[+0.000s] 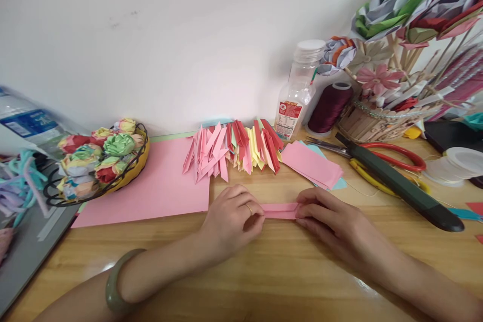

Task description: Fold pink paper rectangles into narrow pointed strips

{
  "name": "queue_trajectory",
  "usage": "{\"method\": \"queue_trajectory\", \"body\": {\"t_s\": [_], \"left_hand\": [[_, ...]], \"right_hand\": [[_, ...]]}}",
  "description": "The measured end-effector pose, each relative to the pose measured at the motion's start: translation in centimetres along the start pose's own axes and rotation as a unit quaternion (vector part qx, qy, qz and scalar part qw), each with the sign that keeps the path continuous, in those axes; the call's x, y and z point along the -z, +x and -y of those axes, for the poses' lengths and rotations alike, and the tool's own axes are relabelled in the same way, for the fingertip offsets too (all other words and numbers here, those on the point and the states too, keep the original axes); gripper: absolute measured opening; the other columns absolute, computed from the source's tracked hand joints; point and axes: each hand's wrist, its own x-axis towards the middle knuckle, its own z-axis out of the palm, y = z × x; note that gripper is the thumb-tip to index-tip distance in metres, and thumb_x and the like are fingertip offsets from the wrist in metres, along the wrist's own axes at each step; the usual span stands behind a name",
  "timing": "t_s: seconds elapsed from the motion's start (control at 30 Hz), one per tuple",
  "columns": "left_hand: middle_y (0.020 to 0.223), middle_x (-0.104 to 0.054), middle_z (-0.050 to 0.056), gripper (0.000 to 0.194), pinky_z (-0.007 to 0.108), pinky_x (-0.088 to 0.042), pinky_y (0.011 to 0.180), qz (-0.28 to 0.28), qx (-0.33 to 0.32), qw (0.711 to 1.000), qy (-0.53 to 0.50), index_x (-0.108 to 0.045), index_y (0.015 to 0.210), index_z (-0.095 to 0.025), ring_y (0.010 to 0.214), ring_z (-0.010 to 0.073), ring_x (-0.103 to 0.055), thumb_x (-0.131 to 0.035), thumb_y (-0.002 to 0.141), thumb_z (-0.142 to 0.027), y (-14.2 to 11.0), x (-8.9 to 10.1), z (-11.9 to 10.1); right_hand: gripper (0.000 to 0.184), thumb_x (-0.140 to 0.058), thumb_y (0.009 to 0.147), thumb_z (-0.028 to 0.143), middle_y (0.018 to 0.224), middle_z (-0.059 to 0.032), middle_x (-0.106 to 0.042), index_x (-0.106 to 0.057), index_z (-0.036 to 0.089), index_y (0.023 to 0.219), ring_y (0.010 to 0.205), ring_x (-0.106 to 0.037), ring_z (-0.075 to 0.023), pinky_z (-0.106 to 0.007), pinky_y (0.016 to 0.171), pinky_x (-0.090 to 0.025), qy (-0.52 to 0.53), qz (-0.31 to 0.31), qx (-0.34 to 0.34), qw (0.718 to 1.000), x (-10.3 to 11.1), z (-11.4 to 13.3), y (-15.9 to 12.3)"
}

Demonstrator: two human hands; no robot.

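Note:
A narrow folded strip of pink paper (279, 211) lies level between my hands, low over the wooden table. Its left end is pinched in the closed fingers of my left hand (236, 216), which wears a ring. My right hand (332, 216) grips the other end, thumb below and fingers above; the fingertips cover the strip's ends. Just beyond sit a pile of folded pink paper pieces (211, 153) and a row of red, yellow and pink folded pieces (252, 146). A stack of pink paper rectangles (313, 165) lies behind my right hand, with blue paper under it.
Pink sheets (162, 181) lie at left, under a basket (128, 176) of paper flowers. Scissors (392, 156) and a dark-handled craft knife (407, 186) lie at right. Behind stand a clear bottle (296, 95), a purple thread spool (330, 108) and a stick-sided holder (385, 121).

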Motion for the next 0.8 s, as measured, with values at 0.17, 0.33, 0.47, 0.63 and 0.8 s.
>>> {"method": "queue_trajectory", "body": {"t_s": [0.17, 0.33, 0.47, 0.63, 0.8], "left_hand": [[0.074, -0.065, 0.001, 0.005, 0.031, -0.041, 0.071, 0.025, 0.065, 0.996, -0.049, -0.062, 0.078, -0.017, 0.077, 0.0170, -0.052, -0.058, 0.081, -0.015, -0.1, 0.3, -0.5], [0.072, -0.064, 0.000, 0.006, 0.032, -0.041, 0.072, 0.043, 0.129, 0.989, -0.065, -0.061, 0.079, -0.017, 0.079, 0.0181, -0.052, -0.062, 0.078, -0.011, -0.2, 0.1, -0.6], [0.074, -0.063, 0.001, 0.007, 0.033, -0.041, 0.071, 0.045, 0.119, 0.991, -0.049, -0.060, 0.080, -0.017, 0.077, 0.0182, -0.052, -0.059, 0.078, -0.010, -0.3, -0.1, -0.6], [0.074, -0.061, 0.003, 0.023, 0.032, -0.042, 0.067, 0.039, 0.018, 0.999, 0.016, -0.062, 0.106, -0.022, 0.075, 0.0179, -0.049, -0.048, 0.088, -0.015, -0.4, 0.0, -0.6], [0.073, -0.059, 0.004, 0.022, 0.030, -0.044, 0.065, 0.011, -0.065, 0.990, 0.121, -0.066, 0.100, -0.017, 0.074, 0.0165, -0.049, -0.045, 0.091, -0.013, -0.7, -0.4, -0.6]], "right_hand": [[0.016, -0.044, 0.091, 0.021, 0.098, -0.0056, -0.054, -0.060, 0.020, 0.089, 0.085, -0.059, -0.0139, -0.027, 0.073, -0.049, 0.008, -0.013, -0.032, 0.999, -0.2, 0.3, 0.1], [0.019, -0.043, 0.091, 0.022, 0.093, -0.0050, -0.055, -0.060, 0.019, 0.083, 0.080, -0.059, -0.0141, -0.027, 0.070, -0.049, -0.006, -0.023, -0.056, 0.998, -0.7, 0.3, 0.3], [0.018, -0.041, 0.091, 0.021, 0.090, -0.0051, -0.054, -0.056, 0.018, 0.081, 0.078, -0.058, -0.0143, -0.028, 0.068, -0.048, -0.029, -0.030, -0.063, 0.997, -1.1, 0.4, 0.4], [0.018, -0.040, 0.091, 0.021, 0.086, -0.0053, -0.054, -0.053, 0.018, 0.078, 0.075, -0.056, -0.0156, -0.029, 0.065, -0.047, -0.074, -0.046, -0.055, 0.995, -1.4, 0.6, 0.6], [0.019, -0.039, 0.091, 0.019, 0.083, -0.0063, -0.055, -0.053, 0.018, 0.079, 0.074, -0.056, -0.0161, -0.029, 0.065, -0.048, -0.108, -0.057, -0.035, 0.992, -1.5, 1.0, 0.7]]}}
